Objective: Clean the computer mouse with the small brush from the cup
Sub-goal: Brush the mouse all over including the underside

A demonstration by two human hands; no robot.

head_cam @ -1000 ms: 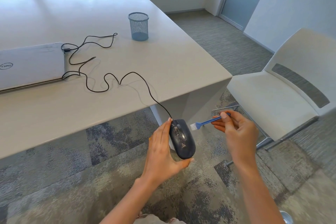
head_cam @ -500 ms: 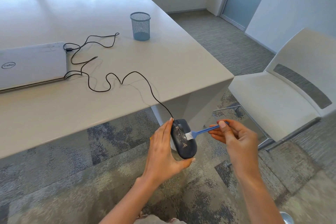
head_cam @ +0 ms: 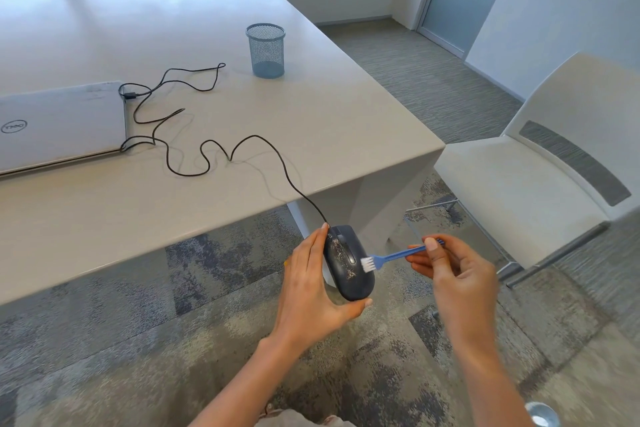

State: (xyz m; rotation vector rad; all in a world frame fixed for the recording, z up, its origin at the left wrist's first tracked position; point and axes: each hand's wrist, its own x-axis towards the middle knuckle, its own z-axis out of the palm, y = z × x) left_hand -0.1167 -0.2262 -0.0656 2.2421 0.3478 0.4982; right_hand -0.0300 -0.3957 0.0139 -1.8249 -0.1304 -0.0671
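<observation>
My left hand point(head_cam: 311, 291) holds a black wired computer mouse point(head_cam: 348, 262) in the air off the table's near corner, fingers along its left side and thumb under its rear. Pale dusty specks cover the mouse's top. My right hand point(head_cam: 453, 274) pinches the handle of a small blue brush point(head_cam: 391, 256). Its white bristles touch the right side of the mouse's top. A blue mesh cup point(head_cam: 266, 49) stands on the table, far from both hands.
The mouse cable point(head_cam: 207, 152) snakes over the grey table point(head_cam: 311, 114) to a shut silver laptop point(head_cam: 59, 121) at the left. A white chair point(head_cam: 540, 166) stands to the right on the carpet. A round metal thing point(head_cam: 540, 414) shows at the bottom right.
The brush came in from the right onto the mouse's top, then slid back toward its right side and a little lower. My left hand kept the mouse almost still.
</observation>
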